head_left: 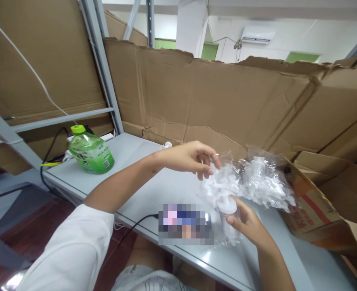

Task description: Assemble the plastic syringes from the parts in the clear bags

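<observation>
My right hand [245, 220] has its thumb and fingers closed round a white plastic part with a round disc top [227, 205], at the near side of a clear plastic bag [223, 180] of white plastic pieces. My left hand [193, 157] hovers over the far left side of that bag. Its fingers are loosely bent and apart, and I see nothing held in them. A second clear bag of white plastic parts [265, 182] lies just beyond my right hand. Left of my right hand, a pixelated patch covers a device with a black cable [142, 220].
On the grey table [136, 151] stands a green bottle [90, 151] at the far left. A small white piece [167, 144] lies near the back cardboard wall [190, 89]. An open cardboard box [313, 210] is at the right, beside a metal frame post [104, 68] across the table.
</observation>
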Motion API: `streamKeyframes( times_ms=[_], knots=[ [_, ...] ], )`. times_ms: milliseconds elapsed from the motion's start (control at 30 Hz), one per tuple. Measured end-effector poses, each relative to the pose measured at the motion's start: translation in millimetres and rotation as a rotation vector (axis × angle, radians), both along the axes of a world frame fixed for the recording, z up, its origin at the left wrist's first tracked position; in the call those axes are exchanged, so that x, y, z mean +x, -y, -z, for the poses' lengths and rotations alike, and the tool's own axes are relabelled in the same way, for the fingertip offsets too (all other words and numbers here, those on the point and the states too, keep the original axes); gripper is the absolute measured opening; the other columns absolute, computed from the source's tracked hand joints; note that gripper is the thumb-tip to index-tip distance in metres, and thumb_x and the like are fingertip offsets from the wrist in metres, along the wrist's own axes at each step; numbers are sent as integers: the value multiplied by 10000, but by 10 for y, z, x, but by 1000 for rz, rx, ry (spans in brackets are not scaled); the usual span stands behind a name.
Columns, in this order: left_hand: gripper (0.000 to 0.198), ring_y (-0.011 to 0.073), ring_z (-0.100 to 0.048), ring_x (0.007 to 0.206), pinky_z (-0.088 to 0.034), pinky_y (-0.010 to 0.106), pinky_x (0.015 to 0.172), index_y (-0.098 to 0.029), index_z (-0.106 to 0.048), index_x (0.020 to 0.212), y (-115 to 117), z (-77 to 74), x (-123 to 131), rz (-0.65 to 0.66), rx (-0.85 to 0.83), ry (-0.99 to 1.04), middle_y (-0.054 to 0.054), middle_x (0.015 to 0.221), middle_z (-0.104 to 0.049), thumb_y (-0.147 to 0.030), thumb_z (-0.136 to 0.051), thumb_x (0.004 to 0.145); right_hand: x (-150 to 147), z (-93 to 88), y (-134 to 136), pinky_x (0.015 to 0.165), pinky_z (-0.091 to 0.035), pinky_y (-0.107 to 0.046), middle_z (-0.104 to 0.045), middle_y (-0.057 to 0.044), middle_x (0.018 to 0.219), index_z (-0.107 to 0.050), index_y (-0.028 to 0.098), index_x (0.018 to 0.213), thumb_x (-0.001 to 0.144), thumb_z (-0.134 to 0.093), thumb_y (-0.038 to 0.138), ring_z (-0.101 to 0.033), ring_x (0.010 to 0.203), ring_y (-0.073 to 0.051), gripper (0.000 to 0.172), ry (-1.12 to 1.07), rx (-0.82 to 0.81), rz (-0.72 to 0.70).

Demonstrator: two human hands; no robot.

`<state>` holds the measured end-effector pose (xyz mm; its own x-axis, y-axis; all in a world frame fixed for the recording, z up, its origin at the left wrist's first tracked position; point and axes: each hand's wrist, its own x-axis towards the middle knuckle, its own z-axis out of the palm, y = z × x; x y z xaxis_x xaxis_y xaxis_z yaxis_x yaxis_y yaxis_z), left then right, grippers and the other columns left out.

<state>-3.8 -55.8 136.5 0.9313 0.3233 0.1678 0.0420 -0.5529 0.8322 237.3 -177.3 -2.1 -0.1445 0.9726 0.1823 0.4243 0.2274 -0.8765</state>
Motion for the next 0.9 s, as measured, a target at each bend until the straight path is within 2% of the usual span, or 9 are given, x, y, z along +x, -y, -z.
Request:
streamKeyframes(
  times_ms=[67, 167, 267, 333, 533, 667, 733, 800, 900],
  knots=[
    [206, 102, -616, 650, -474, 209, 588, -133, -587, 900, 46, -3, 26, -31, 93, 46, 48, 770, -642, -310, -549, 802, -4, 8, 1, 944, -397, -441, -579, -134, 1205, -529, 188, 1177, 735, -629, 436, -537, 1095, -295, 517, 36, -2, 51],
    [156, 92, -599, 644, -446, 211, 604, -160, -572, 846, 93, 8, 59, -152, 370, 43, 20, 770, -637, -291, -488, 842, 6, 30, 2, 939, -407, -438, -591, -129, 1193, -540, 194, 1156, 718, -647, 429, -548, 1084, -291, 508, 15, 8, 78],
    [175, 106, -575, 604, -414, 234, 612, -194, -543, 890, 109, 43, 67, -344, 653, -33, -11, 694, -622, -338, -447, 865, 34, 54, 2, 923, -423, -431, -608, -127, 1171, -559, 199, 1133, 685, -670, 452, -561, 1069, -298, 526, -56, 32, 106],
    [216, 117, -573, 617, -409, 247, 627, -206, -520, 950, 110, 72, 57, -405, 718, -48, -15, 702, -625, -384, -427, 871, 50, 65, -2, 915, -428, -429, -621, -124, 1150, -569, 202, 1118, 664, -689, 449, -565, 1063, -302, 530, -101, 45, 133],
    [428, 139, -577, 873, -446, 229, 666, -229, -391, 1198, 119, 176, 15, -443, 548, 195, 54, 1071, -585, -423, -487, 829, 62, 100, -33, 887, -438, -411, -638, -110, 1097, -585, 208, 1076, 661, -688, 457, -576, 1030, -300, 495, -222, 82, 149],
    [518, 159, -552, 963, -461, 240, 700, -243, -325, 1271, 75, 306, 27, -459, 430, 237, 70, 1102, -560, -377, -524, 812, 60, 157, -52, 846, -456, -419, -641, -106, 1080, -553, 217, 1088, 648, -685, 489, -589, 998, -301, 534, -338, 84, 217],
    [532, 164, -550, 968, -467, 249, 701, -232, -289, 1297, 14, 413, 47, -464, 362, 209, 81, 1089, -562, -368, -499, 827, 55, 171, -60, 834, -459, -431, -643, -106, 1060, -547, 220, 1075, 632, -692, 499, -588, 994, -309, 543, -392, 122, 294],
    [491, 171, -552, 965, -470, 265, 708, -226, -321, 1280, -74, 561, 74, -455, 340, 126, 88, 1121, -551, -381, -470, 839, 48, 168, -66, 843, -452, -444, -638, -110, 1054, -543, 219, 1073, 625, -696, 498, -580, 1006, -317, 550, -418, 170, 355],
    [408, 211, -529, 1035, -437, 330, 834, -212, -454, 1188, -239, 848, 136, -368, 440, -94, 88, 1190, -529, -389, -488, 823, 44, 147, -77, 868, -435, -457, -616, -114, 1095, -525, 221, 1112, 652, -686, 462, -572, 1025, -316, 543, -459, 213, 413]
  ],
)
